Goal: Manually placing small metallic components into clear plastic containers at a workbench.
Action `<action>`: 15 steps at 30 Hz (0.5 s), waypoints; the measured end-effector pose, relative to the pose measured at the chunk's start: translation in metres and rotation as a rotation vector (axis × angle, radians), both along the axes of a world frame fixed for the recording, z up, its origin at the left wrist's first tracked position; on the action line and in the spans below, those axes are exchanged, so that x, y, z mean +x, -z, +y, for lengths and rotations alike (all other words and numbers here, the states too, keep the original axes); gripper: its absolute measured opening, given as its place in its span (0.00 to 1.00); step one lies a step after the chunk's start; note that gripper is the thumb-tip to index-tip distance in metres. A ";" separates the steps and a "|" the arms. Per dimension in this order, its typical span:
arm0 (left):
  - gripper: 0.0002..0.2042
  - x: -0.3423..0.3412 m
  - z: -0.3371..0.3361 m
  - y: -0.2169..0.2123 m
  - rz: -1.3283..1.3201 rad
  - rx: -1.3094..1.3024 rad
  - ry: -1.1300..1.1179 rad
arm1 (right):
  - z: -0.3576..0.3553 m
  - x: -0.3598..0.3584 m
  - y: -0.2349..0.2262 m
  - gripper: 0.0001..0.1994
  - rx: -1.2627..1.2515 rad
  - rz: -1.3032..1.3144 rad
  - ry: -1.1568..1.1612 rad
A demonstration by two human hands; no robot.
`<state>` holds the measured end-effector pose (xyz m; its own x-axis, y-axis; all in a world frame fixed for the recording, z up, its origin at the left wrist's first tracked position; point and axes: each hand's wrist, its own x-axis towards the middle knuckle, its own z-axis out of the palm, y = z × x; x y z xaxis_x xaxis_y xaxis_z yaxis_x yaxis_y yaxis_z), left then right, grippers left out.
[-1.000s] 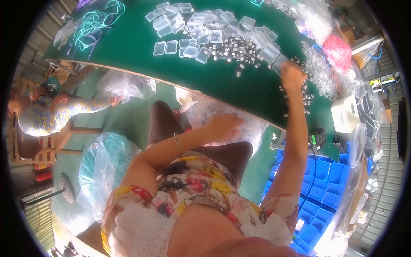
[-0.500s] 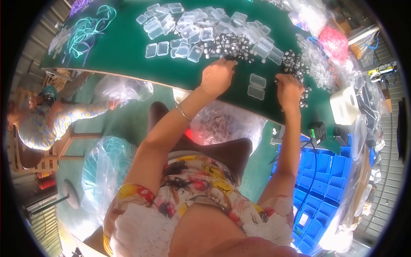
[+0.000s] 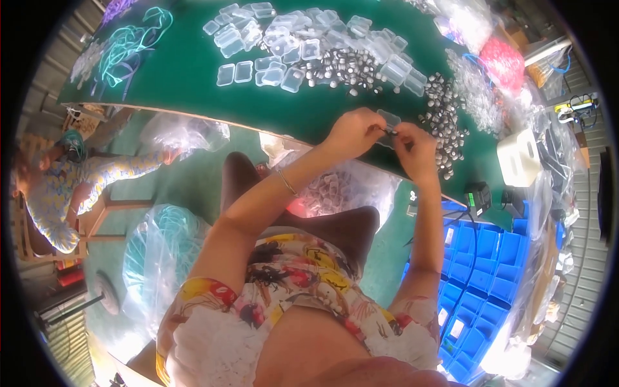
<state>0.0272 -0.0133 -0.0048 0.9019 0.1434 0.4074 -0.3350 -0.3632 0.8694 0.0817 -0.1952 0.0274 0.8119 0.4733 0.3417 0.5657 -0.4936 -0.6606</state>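
Both hands meet over an open clear plastic box point(image 3: 387, 117) near the table's front edge. The fingertips of my left hand point(image 3: 353, 133) are pinched together, facing the pinched fingers of my right hand point(image 3: 418, 148). A tiny dark bit shows between them, too small to name. Part of the box is hidden under the fingers. Beyond the left hand lies a heap of small round black-and-white pieces point(image 3: 348, 68), with many clear boxes point(image 3: 274, 74) behind and beside it. A second spread of round pieces point(image 3: 445, 103) lies just right of my right hand.
Small clear parts point(image 3: 477, 90) cover the green table's point(image 3: 187, 71) right side, near a white container point(image 3: 518, 160). Teal straps point(image 3: 138, 45) lie far left. Blue bins point(image 3: 483, 264) stand below at the right. Another person's patterned clothing point(image 3: 51, 200) shows at the left.
My left hand has moved right and nearer from the middle heap. My right hand has left the right-hand pieces and come leftward, so both now meet over the open box.
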 end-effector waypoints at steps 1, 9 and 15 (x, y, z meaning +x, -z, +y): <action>0.05 0.000 -0.002 0.000 -0.123 0.186 -0.063 | 0.001 -0.003 0.002 0.07 -0.104 -0.106 -0.005; 0.07 -0.005 -0.009 -0.002 -0.073 0.354 -0.116 | 0.000 -0.003 -0.001 0.09 -0.290 -0.280 0.001; 0.15 -0.012 -0.002 -0.007 -0.104 0.452 -0.041 | 0.000 0.028 0.008 0.10 -0.446 -0.539 0.085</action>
<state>0.0149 -0.0148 0.0018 0.8501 -0.0351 0.5254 -0.3899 -0.7127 0.5832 0.1096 -0.1954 0.0193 0.6244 0.6045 0.4947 0.7050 -0.7088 -0.0236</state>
